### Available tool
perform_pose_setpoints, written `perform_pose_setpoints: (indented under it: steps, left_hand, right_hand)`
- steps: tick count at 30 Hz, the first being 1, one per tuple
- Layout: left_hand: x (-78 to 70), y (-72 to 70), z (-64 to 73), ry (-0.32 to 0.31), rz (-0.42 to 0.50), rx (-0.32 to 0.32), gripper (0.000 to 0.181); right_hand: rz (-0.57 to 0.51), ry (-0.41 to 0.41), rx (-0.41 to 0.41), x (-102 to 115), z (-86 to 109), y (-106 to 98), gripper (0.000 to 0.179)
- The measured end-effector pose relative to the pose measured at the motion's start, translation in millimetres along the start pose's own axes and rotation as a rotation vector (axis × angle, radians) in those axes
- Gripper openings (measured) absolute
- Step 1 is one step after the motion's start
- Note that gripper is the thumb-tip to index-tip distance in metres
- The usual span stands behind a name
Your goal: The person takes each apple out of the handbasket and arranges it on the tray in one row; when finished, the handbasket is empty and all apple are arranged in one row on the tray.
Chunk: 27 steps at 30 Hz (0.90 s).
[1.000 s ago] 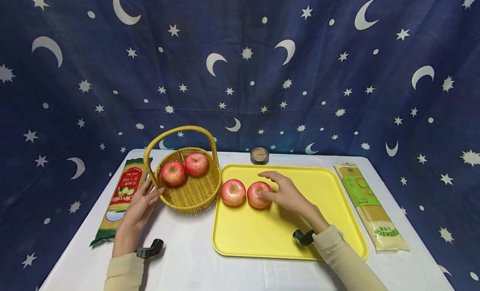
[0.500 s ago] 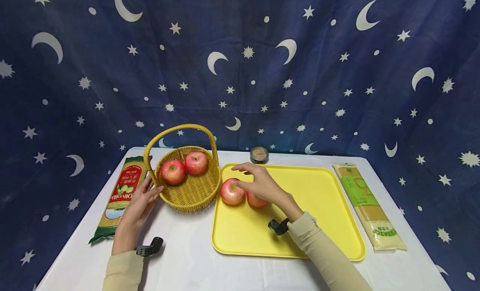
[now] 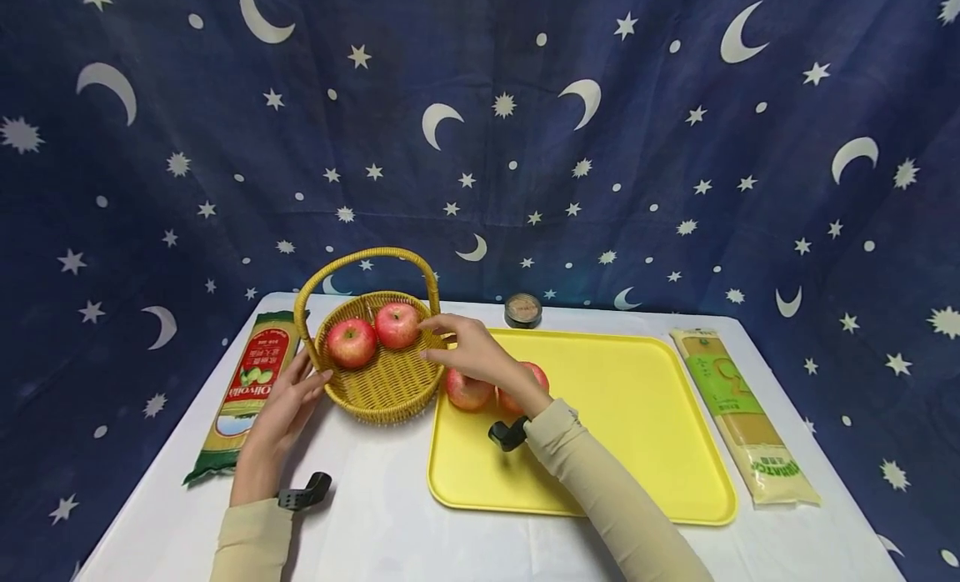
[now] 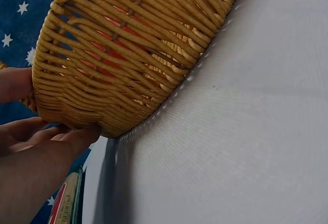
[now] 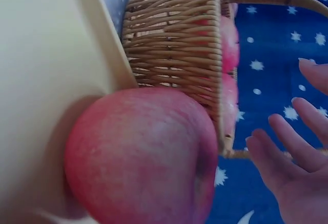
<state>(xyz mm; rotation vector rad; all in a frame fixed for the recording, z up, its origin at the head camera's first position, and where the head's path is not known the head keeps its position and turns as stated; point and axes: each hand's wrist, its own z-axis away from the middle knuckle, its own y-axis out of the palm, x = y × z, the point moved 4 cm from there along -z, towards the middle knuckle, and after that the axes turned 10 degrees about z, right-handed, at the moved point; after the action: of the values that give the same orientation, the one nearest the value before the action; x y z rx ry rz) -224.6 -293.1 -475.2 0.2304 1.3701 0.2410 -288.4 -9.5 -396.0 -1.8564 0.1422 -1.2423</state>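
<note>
A wicker basket (image 3: 386, 386) with an arched handle stands at the left, holding two red apples, the left apple (image 3: 351, 343) and the right apple (image 3: 397, 325). My left hand (image 3: 281, 419) holds the basket's left side by the rim near the handle's base; in the left wrist view its fingers (image 4: 77, 139) press the woven wall. My right hand (image 3: 476, 348) is over the basket's right rim, fingers apart and holding nothing. Beneath it, two more apples lie on the yellow tray (image 3: 600, 449): one apple (image 3: 467, 392) beside the basket, another apple (image 3: 536, 375) partly hidden by my wrist.
A pasta packet (image 3: 251, 382) with a red label lies left of the basket, and a green-labelled packet (image 3: 738, 411) lies right of the tray. A small round container (image 3: 522, 310) sits behind the tray. A starry blue curtain (image 3: 480, 132) hangs behind the white table (image 3: 375, 515).
My right hand has moved left from above the tray's apples to the basket's right rim, fingers still apart. The left hand keeps its place on the basket, and the apples have stayed put.
</note>
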Motion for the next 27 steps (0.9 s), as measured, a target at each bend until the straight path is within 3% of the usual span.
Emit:
perform_pose_setpoints:
  steps: [7,18,22,27]
  left_hand:
    - [1.2,-1.9,-1.8,-0.004,-0.004,0.002,0.084]
    - [-3.1,-3.5,-2.6,0.022,-0.023,0.007,0.084]
    - [-1.7,-2.6,-2.3,0.027,-0.029,0.006,0.083]
    - [0.2,-1.8,-2.5,0.032,-0.031,0.007,0.083]
  right_hand:
    - [0.155,-0.023,0.053,2,-27.9,17,0.051]
    - [0.218,0.020,0.117,12,-68.6,29,0.063]
    - [0.228,0.021,0.145,10,-78.6,33,0.062]
    - [0.263,0.018,0.195,7,-87.0,39,0.073]
